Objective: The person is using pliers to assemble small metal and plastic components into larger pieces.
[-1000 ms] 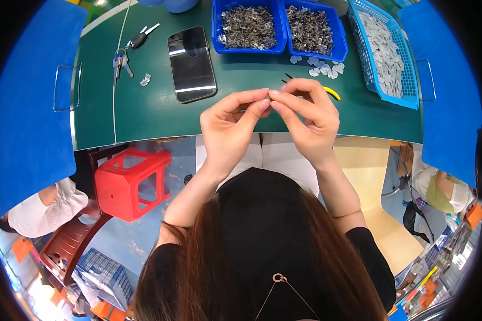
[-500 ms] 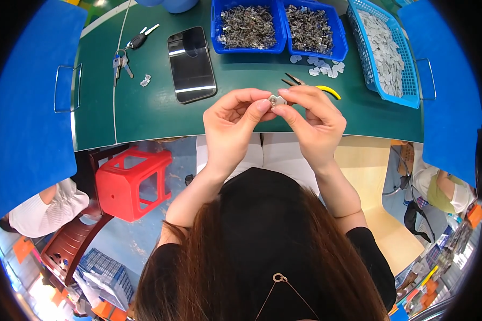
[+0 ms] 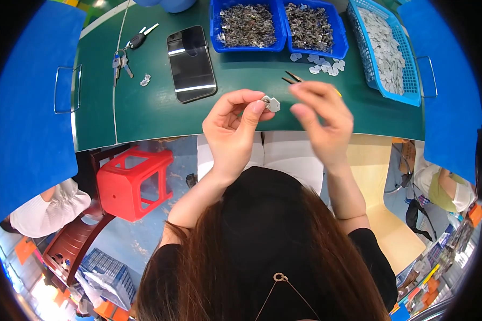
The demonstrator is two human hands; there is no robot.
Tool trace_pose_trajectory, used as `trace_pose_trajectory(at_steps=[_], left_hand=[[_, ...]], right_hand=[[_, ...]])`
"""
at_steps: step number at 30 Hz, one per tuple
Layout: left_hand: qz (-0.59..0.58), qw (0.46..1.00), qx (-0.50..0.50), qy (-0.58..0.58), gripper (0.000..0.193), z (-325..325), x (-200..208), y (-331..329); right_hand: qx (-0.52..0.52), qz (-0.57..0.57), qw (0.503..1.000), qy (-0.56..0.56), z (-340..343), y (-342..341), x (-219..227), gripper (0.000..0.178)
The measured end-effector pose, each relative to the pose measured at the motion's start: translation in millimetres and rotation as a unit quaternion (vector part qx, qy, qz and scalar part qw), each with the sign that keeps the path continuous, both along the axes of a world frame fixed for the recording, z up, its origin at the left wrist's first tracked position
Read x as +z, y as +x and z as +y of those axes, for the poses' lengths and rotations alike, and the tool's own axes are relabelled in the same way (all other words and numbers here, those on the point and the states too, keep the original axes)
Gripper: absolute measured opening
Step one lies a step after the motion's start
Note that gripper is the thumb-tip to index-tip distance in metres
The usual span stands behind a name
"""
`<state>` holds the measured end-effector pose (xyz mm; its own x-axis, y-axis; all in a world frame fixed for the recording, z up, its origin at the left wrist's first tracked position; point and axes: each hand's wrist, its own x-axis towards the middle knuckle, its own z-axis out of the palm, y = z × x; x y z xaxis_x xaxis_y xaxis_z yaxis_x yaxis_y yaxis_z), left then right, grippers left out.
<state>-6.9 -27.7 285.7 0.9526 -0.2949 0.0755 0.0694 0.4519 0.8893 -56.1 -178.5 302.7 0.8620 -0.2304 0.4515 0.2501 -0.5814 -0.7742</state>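
Between the thumb and fingers of my left hand (image 3: pixel 233 120) is a small flat metal plate (image 3: pixel 273 104), pale grey, with a notched outline. Some small metal detail shows at its pinched end, too small to name. My right hand (image 3: pixel 326 120) is a short way to the right, its thumb and fingers apart and blurred, with nothing between them. Just beyond its fingertips lie pliers (image 3: pixel 292 78), dark jaws showing and the yellow handle mostly hidden behind the hand. Several loose pale plates (image 3: pixel 326 67) are scattered farther back, in front of the blue bins.
Two blue bins (image 3: pixel 250 49) full of small metal parts stand at the back. A light-blue basket (image 3: pixel 377 80) holds many pale plates. On the left lie a black phone (image 3: pixel 193 64), keys (image 3: pixel 137 40) and a small clear piece (image 3: pixel 145 79). A red stool (image 3: pixel 126 192) stands below.
My right hand has let go of the metal plate and moved right, its fingers spreading. The plate stays in my left hand, now more exposed and slightly farther left.
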Motion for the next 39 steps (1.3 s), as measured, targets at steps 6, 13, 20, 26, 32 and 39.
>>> trace_pose_trajectory(at_steps=[6, 13, 20, 26, 32, 39], left_hand=[[-0.168, 0.984, 0.062, 0.020, 0.011, 11, -5, 4], [-0.304, 0.945, 0.103, 0.059, 0.017, 19, 1, 5], [-0.312, 0.942, 0.111, 0.056, 0.017, 23, 0, 7], [-0.293, 0.948, 0.099, 0.072, 0.016, 25, -5, 7], [-0.297, 0.946, 0.111, 0.063, 0.016, 23, -2, 9], [-0.318, 0.939, 0.106, 0.075, 0.016, 25, 3, 11]], right_hand=[[-0.130, 0.142, 0.917, -0.350, -37, -15, -41, 0.051], [-0.105, 0.098, 0.942, -0.303, -47, -8, -52, 0.033], [-0.091, 0.112, 0.988, 0.050, -49, -7, -34, 0.020], [0.007, 0.220, 0.736, 0.640, -25, -10, 22, 0.035], [0.133, 0.195, 0.932, 0.276, -24, -16, 40, 0.030], [0.110, -0.011, 0.964, -0.241, -20, -8, 61, 0.045]])
